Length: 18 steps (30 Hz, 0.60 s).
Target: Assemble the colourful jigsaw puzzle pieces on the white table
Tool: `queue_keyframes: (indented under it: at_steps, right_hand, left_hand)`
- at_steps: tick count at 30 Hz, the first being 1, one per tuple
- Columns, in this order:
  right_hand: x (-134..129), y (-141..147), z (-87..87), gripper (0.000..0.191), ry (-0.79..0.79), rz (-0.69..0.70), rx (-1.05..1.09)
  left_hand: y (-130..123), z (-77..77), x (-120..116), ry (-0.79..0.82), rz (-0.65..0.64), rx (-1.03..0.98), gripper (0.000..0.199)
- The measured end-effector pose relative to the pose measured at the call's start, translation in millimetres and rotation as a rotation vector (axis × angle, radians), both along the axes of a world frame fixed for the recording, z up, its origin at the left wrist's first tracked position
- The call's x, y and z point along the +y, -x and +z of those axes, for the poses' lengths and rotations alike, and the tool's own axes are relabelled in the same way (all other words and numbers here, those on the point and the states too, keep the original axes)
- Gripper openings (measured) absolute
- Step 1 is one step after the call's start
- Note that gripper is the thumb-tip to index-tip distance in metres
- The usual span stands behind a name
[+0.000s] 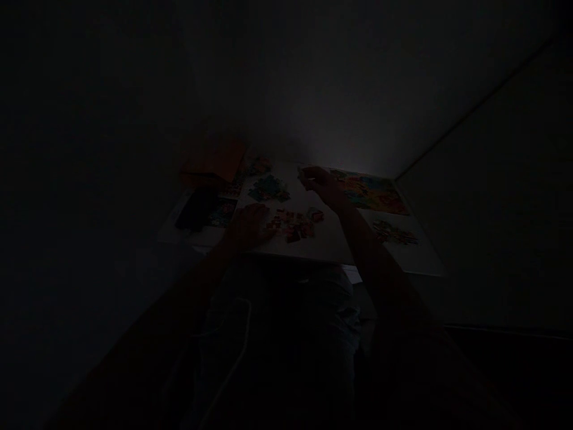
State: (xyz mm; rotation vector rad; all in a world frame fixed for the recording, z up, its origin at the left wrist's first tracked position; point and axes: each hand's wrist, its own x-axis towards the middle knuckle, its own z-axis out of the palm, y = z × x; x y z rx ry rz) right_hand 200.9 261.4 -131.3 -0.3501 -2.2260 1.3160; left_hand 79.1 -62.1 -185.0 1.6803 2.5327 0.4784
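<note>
The view is very dark. My left hand (248, 226) lies flat on the white tabletop (333, 242), fingers stretched, beside a cluster of reddish jigsaw pieces (293, 226). My right hand (320, 181) is raised at the back of the table, its thumb and fingers pinching a small pale jigsaw piece (301, 174). To the left of that hand, a joined patch of teal jigsaw pieces (269, 189) rests on the table. Fine detail on the held piece is lost in the gloom.
A colourful picture (376, 192) lies at the back right, with a heap of loose pieces (394, 233) in front. On the left are an orange box (212, 158), a black object (197, 209) and a dark picture (222, 212). A wall (349, 107) rises behind.
</note>
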Motion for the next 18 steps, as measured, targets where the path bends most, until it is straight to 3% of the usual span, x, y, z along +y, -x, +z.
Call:
queue_keyframes:
  at_steps: [6,10,14,18]
  right_hand:
    - [-15,-46,56.3,0.086,0.034,-0.047,0.094]
    - [-17,-69,74.9,0.089,0.01,-0.118,0.061]
    - [-11,-79,69.6,0.08,-0.048,-0.119,-0.023]
    - [-13,-74,39.9,0.071,-0.104,-0.04,-0.195]
  left_hand:
    - [0,-0.7,1,-0.031,0.014,0.026,0.07]
    - [-2,3.5,2,-0.025,0.015,0.027,0.069]
    - [-3,6.0,2,-0.021,0.007,0.029,0.068]
    - [-5,7.9,2,-0.014,0.013,0.016,0.069]
